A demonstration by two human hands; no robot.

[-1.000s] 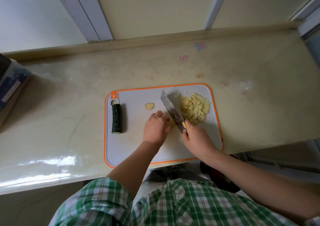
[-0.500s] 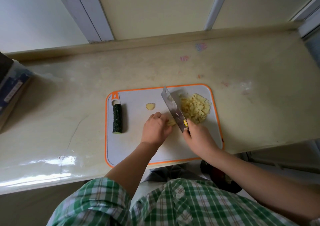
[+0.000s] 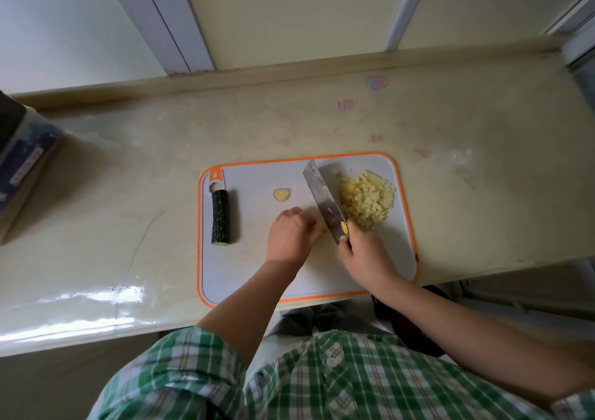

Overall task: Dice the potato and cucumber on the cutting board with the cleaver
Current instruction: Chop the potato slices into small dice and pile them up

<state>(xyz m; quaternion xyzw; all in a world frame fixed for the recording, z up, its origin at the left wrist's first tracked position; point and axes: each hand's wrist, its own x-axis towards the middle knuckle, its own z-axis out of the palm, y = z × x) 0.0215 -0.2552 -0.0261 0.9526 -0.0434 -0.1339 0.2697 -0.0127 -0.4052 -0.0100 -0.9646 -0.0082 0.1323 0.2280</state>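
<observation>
Two hands work beyond a green plaid shirt (image 3: 322, 381), over the orange-rimmed cutting board (image 3: 251, 274). The left hand (image 3: 289, 236) curls its fingers down on a small potato piece (image 3: 320, 224), and the right hand (image 3: 363, 255) grips the handle of the cleaver (image 3: 323, 199), its blade set against that piece. Just right of the blade lies a pile of diced potato (image 3: 367, 200). A lone potato slice (image 3: 281, 194) sits farther left, and the cucumber (image 3: 220, 217) lies by the board's left edge on the pale surface (image 3: 128, 178).
</observation>
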